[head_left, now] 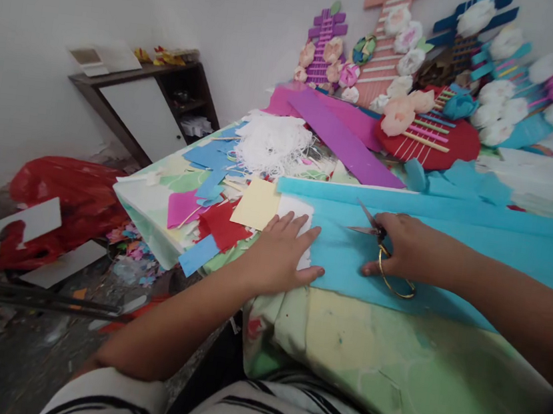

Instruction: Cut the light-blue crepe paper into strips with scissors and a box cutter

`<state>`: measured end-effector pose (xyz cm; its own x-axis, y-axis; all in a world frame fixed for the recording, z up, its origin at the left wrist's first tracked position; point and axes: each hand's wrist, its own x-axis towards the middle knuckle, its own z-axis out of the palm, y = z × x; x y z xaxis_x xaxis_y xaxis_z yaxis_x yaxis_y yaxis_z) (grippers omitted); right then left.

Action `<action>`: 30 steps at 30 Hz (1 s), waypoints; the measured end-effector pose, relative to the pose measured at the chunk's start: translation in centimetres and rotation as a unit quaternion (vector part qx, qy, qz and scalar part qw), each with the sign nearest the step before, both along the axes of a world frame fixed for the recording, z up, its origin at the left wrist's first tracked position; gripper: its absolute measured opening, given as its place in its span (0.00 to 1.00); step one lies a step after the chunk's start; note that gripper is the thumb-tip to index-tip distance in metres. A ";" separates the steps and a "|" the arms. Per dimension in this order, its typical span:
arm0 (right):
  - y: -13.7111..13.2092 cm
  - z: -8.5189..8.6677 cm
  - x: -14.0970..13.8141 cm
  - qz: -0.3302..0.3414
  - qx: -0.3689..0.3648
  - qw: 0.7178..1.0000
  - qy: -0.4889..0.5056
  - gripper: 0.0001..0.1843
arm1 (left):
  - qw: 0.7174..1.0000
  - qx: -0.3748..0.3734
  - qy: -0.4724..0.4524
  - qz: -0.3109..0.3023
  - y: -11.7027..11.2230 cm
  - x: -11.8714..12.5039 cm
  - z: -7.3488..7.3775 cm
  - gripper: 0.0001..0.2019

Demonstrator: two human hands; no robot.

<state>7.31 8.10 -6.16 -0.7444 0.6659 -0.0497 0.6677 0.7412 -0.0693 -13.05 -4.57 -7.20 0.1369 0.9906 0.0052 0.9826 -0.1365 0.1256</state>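
A wide sheet of turquoise crepe-like paper (473,248) lies across the table, with a folded strip along its far side. My left hand (285,255) rests flat with its fingers spread, over a white paper piece (297,206) at the sheet's left end. Its thumb touches the turquoise paper. In my right hand (410,247) is a pair of scissors (370,230) with gold-coloured handles. The blades are parted and point left, above the sheet. A pale yellow paper square (256,204) sits just beyond my left fingertips.
Red paper (226,224), blue scraps and a heap of white string (274,143) cover the table's left part. Purple strips (345,138) lie behind. Guitar-shaped decorations with paper flowers (408,38) lean on the wall. A cabinet (140,110) and red plastic (72,188) are at left.
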 end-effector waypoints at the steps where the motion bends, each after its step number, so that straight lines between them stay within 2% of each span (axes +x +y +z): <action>1: 0.2 0.0 0.1 0.001 -0.001 1.000 -0.003 0.31 | 1.000 0.003 0.001 -0.003 -0.1 0.0 0.0 0.31; 7: 0.9 1.6 0.6 0.003 0.021 0.999 -0.044 0.22 | 1.000 0.022 0.012 -0.012 -0.2 0.1 -0.1 0.29; 10: 0.7 3.0 1.0 -0.049 0.006 0.998 -0.031 0.18 | 0.999 0.031 0.008 -0.024 -0.1 0.0 -0.2 0.28; 14: 0.4 4.5 2.1 -0.129 -0.050 0.990 0.027 0.18 | 0.999 0.026 0.002 -0.040 -0.1 -0.1 -0.2 0.27; 16: 0.6 4.5 3.0 -0.157 -0.057 0.986 0.020 0.16 | 0.999 0.026 -0.001 -0.044 -0.2 -0.1 -0.2 0.27; 19: 1.2 3.5 4.7 -0.182 -0.052 0.982 -0.028 0.13 | 0.998 0.032 -0.002 -0.047 -0.2 -0.1 -0.1 0.28; 22: 1.6 2.5 6.4 -0.172 -0.025 0.982 -0.074 0.14 | 0.998 0.035 -0.003 -0.049 -0.2 -0.1 -0.1 0.27; 25: 1.2 2.6 6.9 -0.152 0.040 0.983 -0.092 0.17 | 0.998 0.033 -0.002 -0.051 -0.2 0.0 0.0 0.27; 27: 0.6 2.9 6.0 -0.137 0.080 0.986 -0.058 0.21 | 0.998 0.040 -0.002 -0.048 -0.3 0.2 0.2 0.27; 30: -0.3 2.8 2.8 -0.087 0.101 0.991 -0.005 0.28 | 0.996 0.087 -0.002 -0.036 -1.1 0.4 1.1 0.25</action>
